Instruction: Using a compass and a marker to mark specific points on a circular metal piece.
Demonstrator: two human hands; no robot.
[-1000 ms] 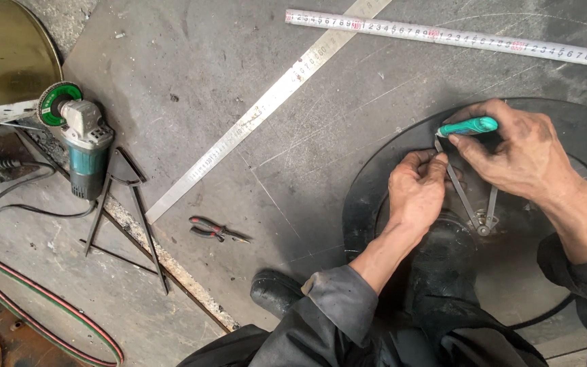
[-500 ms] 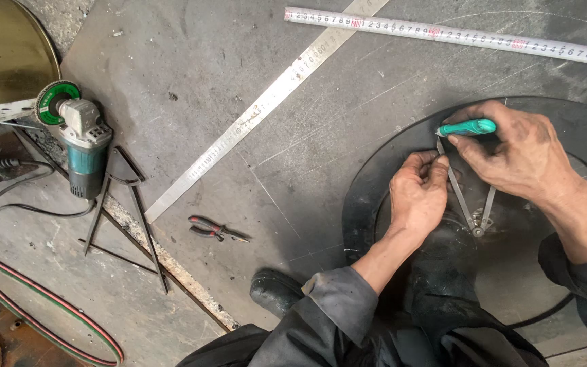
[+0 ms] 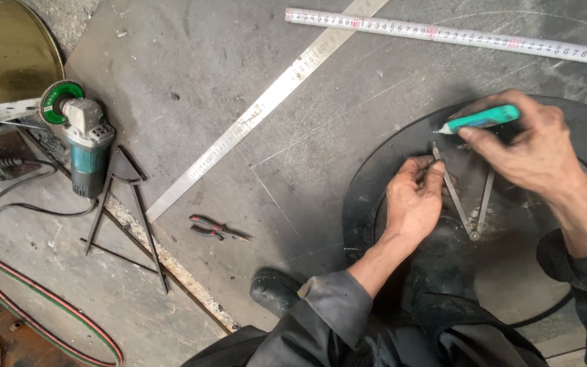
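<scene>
- Kneeling over a dark round disc (image 3: 361,204), the person has both hands on the marking tools, so I'll place everything off that disc.
- Left hand (image 3: 412,200) sits on the disc's left part, fingers curled in and pinched on the upper end of one leg of the dividers (image 3: 467,204). Not a fist, just a tight pinch at the fingertips.
- The dividers lie flat on the disc, legs spread in a V, hinge pointing toward the person, tips pointing away.
- Right hand (image 3: 531,153) is over the disc's upper middle, fingers closed round a teal marker (image 3: 480,119). The marker lies roughly level, white tip pointing left, just above the dividers' left leg. Can't tell if the tip actually touches the metal.
- Left of the disc, a long steel rule (image 3: 253,122) runs diagonally across the grey sheet (image 3: 171,54).
- Beyond the disc's far edge, a white tape rule (image 3: 456,34) lies almost level.
- Small red-handled pliers (image 3: 215,228) sit on the sheet, well left of the disc.
- Far left of the disc there's a teal angle grinder (image 3: 83,143) with a green wheel, lying next to a black wire stand (image 3: 127,204).
- Hoses (image 3: 42,299) run along the floor at the far lower left.
- A black shoe (image 3: 276,289) pokes out just below the disc's left edge.
</scene>
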